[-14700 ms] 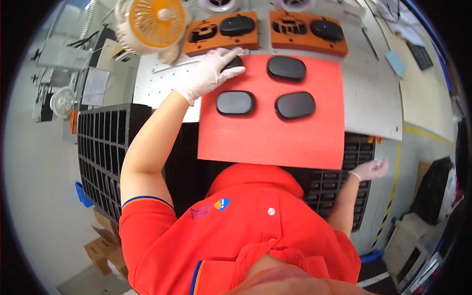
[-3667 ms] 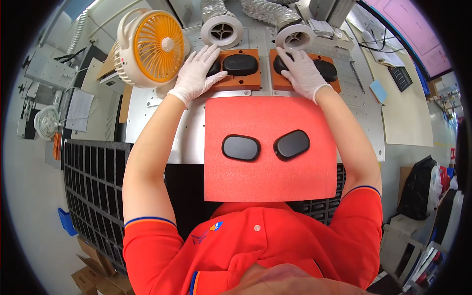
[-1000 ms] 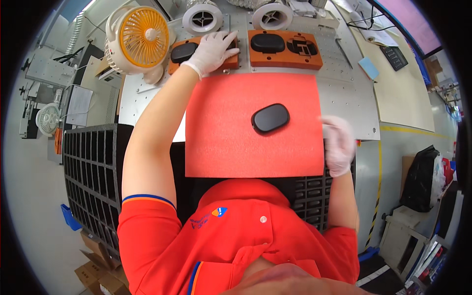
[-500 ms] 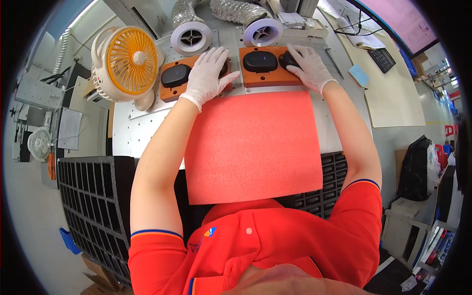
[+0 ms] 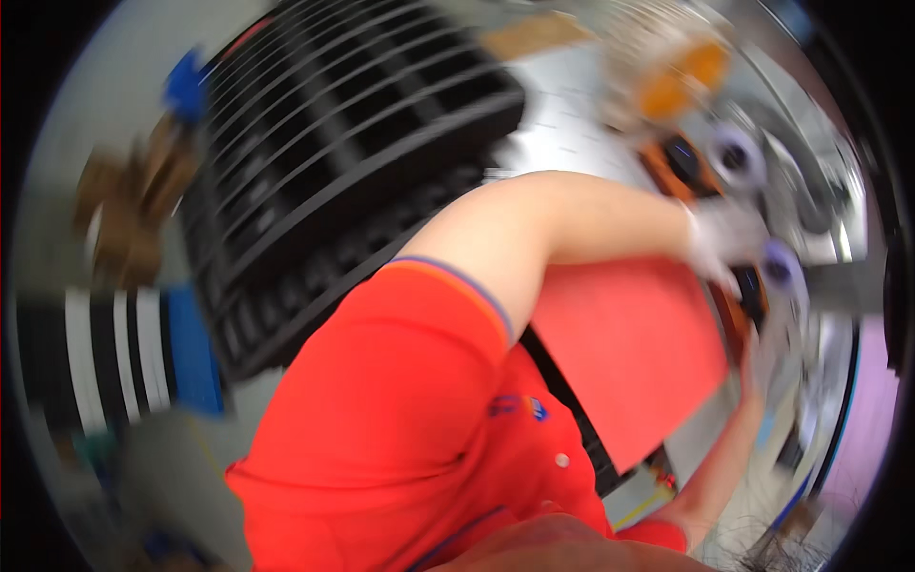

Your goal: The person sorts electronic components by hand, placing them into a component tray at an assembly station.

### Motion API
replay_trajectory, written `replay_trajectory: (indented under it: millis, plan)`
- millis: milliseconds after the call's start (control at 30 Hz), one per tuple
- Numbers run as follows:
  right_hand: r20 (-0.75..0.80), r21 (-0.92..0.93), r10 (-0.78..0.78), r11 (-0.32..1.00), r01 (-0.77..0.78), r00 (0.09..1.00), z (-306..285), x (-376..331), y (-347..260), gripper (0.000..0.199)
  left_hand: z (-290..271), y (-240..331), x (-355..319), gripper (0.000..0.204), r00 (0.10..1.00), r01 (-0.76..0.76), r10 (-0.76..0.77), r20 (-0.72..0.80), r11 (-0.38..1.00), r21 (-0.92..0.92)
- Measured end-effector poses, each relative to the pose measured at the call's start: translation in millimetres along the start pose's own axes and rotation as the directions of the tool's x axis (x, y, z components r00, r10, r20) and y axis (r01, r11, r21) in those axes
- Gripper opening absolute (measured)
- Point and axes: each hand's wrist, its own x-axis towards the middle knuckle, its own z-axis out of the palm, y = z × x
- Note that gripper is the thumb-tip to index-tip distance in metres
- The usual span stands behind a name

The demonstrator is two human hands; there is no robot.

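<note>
The picture is smeared by motion. My left hand (image 5: 724,240), in a white glove, lies over the end of one orange block (image 5: 654,162), close to a second orange block (image 5: 732,319). A black rounded device (image 5: 681,158) sits in the first block, beyond my left hand. Another black device (image 5: 751,291) shows in the second block, between my two hands. At that block's other end is my gloved right hand (image 5: 768,355). The fingers of both hands are too blurred to tell whether they grip anything.
A red foam sheet (image 5: 634,353) lies between my arms. Black slotted trays (image 5: 353,105) fill the upper left. An orange and white fan (image 5: 681,81) and white round vents (image 5: 736,160) with hoses stand by the blocks. Cardboard boxes (image 5: 129,210) are at far left.
The whole view has swung round, so the bench now sits at the upper right and the black trays at upper left. Both hands stay near the orange blocks.
</note>
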Motion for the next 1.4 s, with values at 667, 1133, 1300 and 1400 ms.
replay_trajectory:
  millis: [667, 1133, 1300, 1400]
  plan:
    - [-0.120, 0.278, -0.993, -0.021, 0.960, 0.013, -23.0, 24.9, -666.8, 0.013, -528.9, 132.1, -338.8, 0.042, -0.023, 0.611, -0.999, 0.025, 0.006, 0.792]
    - [0.190, 0.942, -0.910, 0.062, -0.331, 0.368, -10.7, 79.5, -659.5, 0.045, -549.7, 146.6, -372.8, 0.039, -0.078, 0.559, -0.982, -0.174, 0.102, -0.823]
    - [0.380, 0.925, -0.848, 0.343, -0.165, 0.370, -17.4, 96.6, -679.7, 0.051, -556.9, 162.1, -374.6, 0.037, -0.315, 0.446, -0.948, 0.042, -0.187, -0.875]
    - [0.259, 0.456, -0.926, 0.368, 0.810, 0.275, -49.0, 71.7, -699.0, 0.037, -547.1, 168.3, -333.0, 0.043, -0.188, 0.946, -0.979, -0.080, -0.203, 0.253]
